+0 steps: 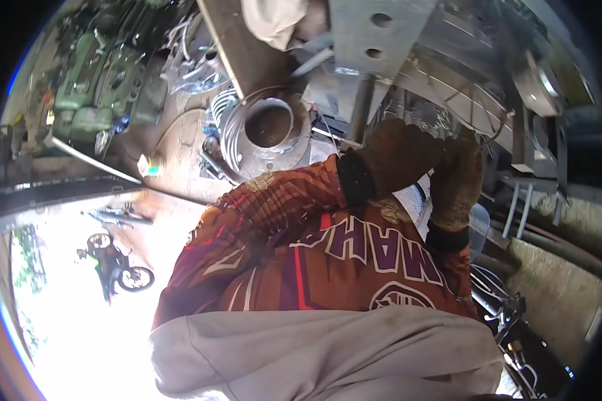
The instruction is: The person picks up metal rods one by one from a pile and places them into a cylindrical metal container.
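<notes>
My left hand (pixel 398 157), in a dark brown work glove, reaches across to the right with its fingers curled in. Close beside it, my right hand (pixel 456 184), in a similar worn glove, points away from me with its fingers bent over. The two hands almost meet in front of a grey metal machine frame (pixel 408 57). Whatever lies in their grip is hidden by the gloves. Thin bent rods (pixel 471 107) stand just beyond my right hand. An upright metal bar (pixel 362 110) rises just beyond my left hand.
A round metal flange (pixel 294 147) and a wire coil (pixel 226 123) lie left of my hands. Green machine parts (pixel 87 87) stand at the far left. Outside, a motorcycle (pixel 117 267) is parked in bright light. Metal brackets (pixel 525 207) line the right side.
</notes>
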{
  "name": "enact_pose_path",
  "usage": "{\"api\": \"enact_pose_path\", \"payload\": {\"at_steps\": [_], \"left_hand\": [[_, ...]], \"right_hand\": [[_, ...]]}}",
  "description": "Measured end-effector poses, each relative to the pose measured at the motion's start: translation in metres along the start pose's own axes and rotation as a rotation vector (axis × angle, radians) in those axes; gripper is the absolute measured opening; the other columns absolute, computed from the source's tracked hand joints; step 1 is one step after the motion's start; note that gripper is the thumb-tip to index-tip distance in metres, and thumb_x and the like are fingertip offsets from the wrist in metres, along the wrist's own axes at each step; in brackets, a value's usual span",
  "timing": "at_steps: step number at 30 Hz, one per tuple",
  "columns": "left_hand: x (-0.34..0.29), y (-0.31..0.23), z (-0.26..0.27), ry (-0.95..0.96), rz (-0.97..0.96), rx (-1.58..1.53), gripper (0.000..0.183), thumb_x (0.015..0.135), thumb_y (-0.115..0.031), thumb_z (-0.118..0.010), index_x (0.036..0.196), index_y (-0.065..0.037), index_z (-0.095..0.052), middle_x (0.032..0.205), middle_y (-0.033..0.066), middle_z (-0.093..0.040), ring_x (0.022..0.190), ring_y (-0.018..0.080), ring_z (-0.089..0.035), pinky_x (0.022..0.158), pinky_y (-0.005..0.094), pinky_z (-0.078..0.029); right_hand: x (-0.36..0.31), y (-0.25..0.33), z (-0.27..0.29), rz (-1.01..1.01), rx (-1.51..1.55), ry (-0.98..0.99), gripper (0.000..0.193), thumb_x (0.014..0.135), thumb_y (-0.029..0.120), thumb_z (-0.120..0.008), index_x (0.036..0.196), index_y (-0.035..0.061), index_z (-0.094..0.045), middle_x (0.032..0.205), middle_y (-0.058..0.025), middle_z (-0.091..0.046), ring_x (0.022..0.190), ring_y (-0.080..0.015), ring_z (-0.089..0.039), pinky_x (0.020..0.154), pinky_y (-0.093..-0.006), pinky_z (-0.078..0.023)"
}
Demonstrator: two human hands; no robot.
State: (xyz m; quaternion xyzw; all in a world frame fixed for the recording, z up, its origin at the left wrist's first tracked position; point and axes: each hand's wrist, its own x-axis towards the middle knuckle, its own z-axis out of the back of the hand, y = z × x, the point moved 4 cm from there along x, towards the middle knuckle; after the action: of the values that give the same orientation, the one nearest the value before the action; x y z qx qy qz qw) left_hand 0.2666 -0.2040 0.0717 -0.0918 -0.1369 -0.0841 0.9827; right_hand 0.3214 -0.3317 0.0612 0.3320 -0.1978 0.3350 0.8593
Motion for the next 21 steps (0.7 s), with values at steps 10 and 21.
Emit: {"api": "enact_pose_path", "payload": {"at_steps": [10,21], "left_hand": [[-0.164,0.095,0.080,-0.380,0.324,-0.116,0.031,0.091,-0.002,-0.060,0.119,-0.007,-0.070,0.111,0.0137,-0.072,0.102,0.0303,-0.071,0.086,0.0393,-0.059],[-0.290,0.220,0.067,0.050,0.750,0.244,0.028,0.096,-0.014,-0.052,0.119,-0.009,-0.068,0.112,0.0124,-0.071,0.101,0.0321,-0.069,0.089,0.0424,-0.055]], "right_hand": [[0.013,0.077,-0.046,-0.497,1.082,0.682,0.042,0.104,0.038,-0.059,0.129,0.0040,-0.059,0.106,-0.0094,-0.072,0.075,-0.0142,-0.069,0.070,-0.0305,-0.058],[-0.047,0.065,-0.098,-0.726,1.009,0.790,0.041,0.102,0.040,-0.062,0.120,0.0034,-0.067,0.097,-0.0038,-0.071,0.071,-0.0116,-0.066,0.066,-0.0277,-0.055]]}}
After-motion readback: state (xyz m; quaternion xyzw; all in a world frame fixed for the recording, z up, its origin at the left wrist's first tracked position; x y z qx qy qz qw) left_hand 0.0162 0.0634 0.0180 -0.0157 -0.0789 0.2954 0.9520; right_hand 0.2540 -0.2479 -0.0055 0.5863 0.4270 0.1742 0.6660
